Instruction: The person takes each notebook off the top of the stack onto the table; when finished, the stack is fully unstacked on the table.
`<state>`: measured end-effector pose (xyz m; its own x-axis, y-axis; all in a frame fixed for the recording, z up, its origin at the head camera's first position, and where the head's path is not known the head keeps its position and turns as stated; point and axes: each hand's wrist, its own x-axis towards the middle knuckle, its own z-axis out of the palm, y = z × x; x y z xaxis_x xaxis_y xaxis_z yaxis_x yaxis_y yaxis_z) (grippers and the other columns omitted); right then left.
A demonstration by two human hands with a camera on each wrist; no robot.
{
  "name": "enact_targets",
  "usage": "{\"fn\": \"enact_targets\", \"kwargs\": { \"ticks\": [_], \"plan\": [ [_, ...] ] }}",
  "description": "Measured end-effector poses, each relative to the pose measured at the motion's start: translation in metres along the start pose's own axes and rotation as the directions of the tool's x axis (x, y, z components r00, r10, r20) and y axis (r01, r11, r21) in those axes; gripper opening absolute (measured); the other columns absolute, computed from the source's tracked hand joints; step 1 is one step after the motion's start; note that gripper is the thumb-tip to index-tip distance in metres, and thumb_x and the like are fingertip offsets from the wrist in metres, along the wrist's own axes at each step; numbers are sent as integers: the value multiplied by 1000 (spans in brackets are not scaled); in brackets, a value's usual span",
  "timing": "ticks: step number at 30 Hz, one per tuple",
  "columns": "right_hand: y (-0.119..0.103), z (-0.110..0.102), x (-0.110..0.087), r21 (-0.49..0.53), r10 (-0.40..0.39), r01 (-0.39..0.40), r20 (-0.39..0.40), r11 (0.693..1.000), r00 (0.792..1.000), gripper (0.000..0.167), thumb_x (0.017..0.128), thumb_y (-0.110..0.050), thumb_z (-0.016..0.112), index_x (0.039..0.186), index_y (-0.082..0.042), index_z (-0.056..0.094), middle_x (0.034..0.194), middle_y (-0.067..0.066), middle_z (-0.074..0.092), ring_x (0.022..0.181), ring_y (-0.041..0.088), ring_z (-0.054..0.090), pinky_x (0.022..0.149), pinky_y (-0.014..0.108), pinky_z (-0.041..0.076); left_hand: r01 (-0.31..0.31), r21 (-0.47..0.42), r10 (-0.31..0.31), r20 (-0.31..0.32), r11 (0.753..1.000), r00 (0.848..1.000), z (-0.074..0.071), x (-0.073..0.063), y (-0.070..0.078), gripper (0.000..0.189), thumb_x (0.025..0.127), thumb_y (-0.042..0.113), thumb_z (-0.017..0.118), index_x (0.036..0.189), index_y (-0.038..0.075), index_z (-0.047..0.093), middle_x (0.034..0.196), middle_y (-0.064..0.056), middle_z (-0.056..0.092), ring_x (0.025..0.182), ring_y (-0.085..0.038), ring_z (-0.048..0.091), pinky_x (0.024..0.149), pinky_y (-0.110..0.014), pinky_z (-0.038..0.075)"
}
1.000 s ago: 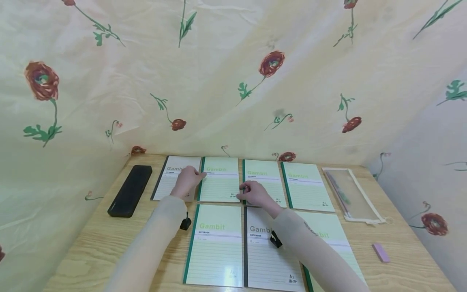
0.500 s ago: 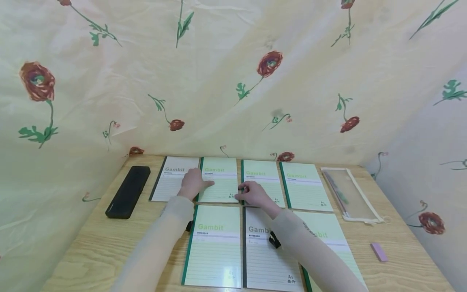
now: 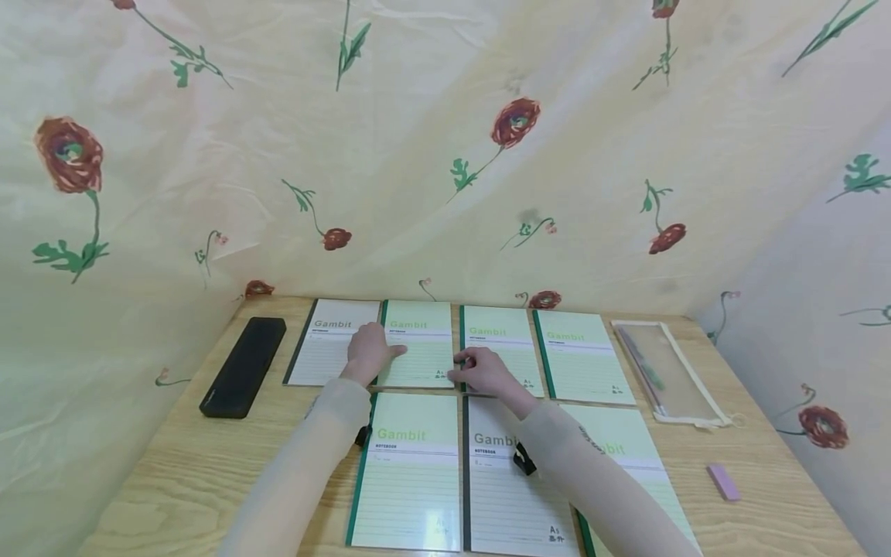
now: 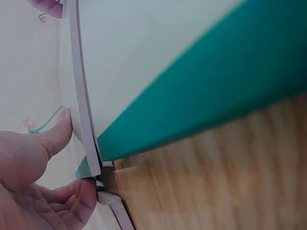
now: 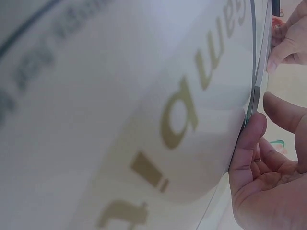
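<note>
A green-spined notebook (image 3: 426,325) lies flat, second from left in the back row. My left hand (image 3: 369,353) holds its spine side, thumb stretched over the cover. In the left wrist view, the left fingertips (image 4: 85,197) meet the spine's lower corner. At the lower right corner, my right hand (image 3: 485,371) holds the same notebook between thumb and fingers. The right index finger (image 5: 253,132) presses its edge in the right wrist view. Left of it lies a grey-spined notebook (image 3: 316,360), partly hidden by the left hand; right of it, another green-spined notebook (image 3: 494,317).
In the front row are a green-spined notebook (image 3: 411,495), a dark-spined notebook (image 3: 515,510) and a further green-spined notebook (image 3: 633,433) under the right sleeve. A black case (image 3: 244,367) lies left; a mesh pouch (image 3: 678,371) and purple eraser (image 3: 723,482) lie right.
My left hand has moved slightly right and down, its thumb now farther onto the second notebook's cover. The right hand stays at the corner. The notebooks keep their places.
</note>
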<state>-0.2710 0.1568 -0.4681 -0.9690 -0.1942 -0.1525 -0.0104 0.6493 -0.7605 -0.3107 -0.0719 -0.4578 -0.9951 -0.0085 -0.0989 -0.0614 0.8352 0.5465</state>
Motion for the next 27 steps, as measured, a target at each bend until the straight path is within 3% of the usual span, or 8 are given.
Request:
{"fn": "enact_targets", "kwargs": {
  "ticks": [4,7,11,19,23,27],
  "plan": [
    [1,0,1,28,6,-6,9,1000,1000,35,90,-16,74,121,-1,65,81,5,59,61,15,54,56,27,46,-31,-9,31,-49,999,998,0,0,-1,41,87,30,80,100,-5,62,85,-13,60,67,-22,58,63,-35,52],
    [1,1,1,42,9,-10,20,999,1000,35,90,-15,74,121,-1,65,81,5,58,60,15,54,55,26,46,-40,-1,40,-72,999,997,0,-1,-3,37,88,29,78,91,-5,63,83,-13,59,65,-22,55,60,-35,51],
    [1,1,1,51,14,-15,26,999,1000,34,90,-14,74,120,-1,65,81,5,58,60,14,53,55,26,46,-33,8,34,-57,999,998,0,-3,-3,39,88,34,78,81,-2,66,75,-12,58,58,-20,49,52,-31,43],
    [0,1,1,49,25,-26,15,998,1000,34,89,-14,76,119,-2,65,81,5,57,59,14,53,55,26,46,-2,-24,1,-27,1000,1000,-1,-3,-3,37,88,34,78,81,0,66,64,-6,55,51,-16,46,48,-27,37],
    [0,1,2,35,17,-17,16,999,1000,33,89,-13,75,119,-2,66,79,5,58,58,14,52,55,26,45,16,-89,-18,-22,996,1000,-8,-2,-7,36,88,30,78,92,-3,65,77,-11,60,62,-21,52,55,-32,44],
    [0,1,2,2,8,-8,6,1000,1000,34,88,-11,77,119,-2,66,77,4,57,58,14,52,55,26,44,65,-234,-62,22,970,998,-21,-5,-17,45,92,26,72,115,-11,58,106,-24,62,91,-34,59,78,-45,51]
  ]
}}
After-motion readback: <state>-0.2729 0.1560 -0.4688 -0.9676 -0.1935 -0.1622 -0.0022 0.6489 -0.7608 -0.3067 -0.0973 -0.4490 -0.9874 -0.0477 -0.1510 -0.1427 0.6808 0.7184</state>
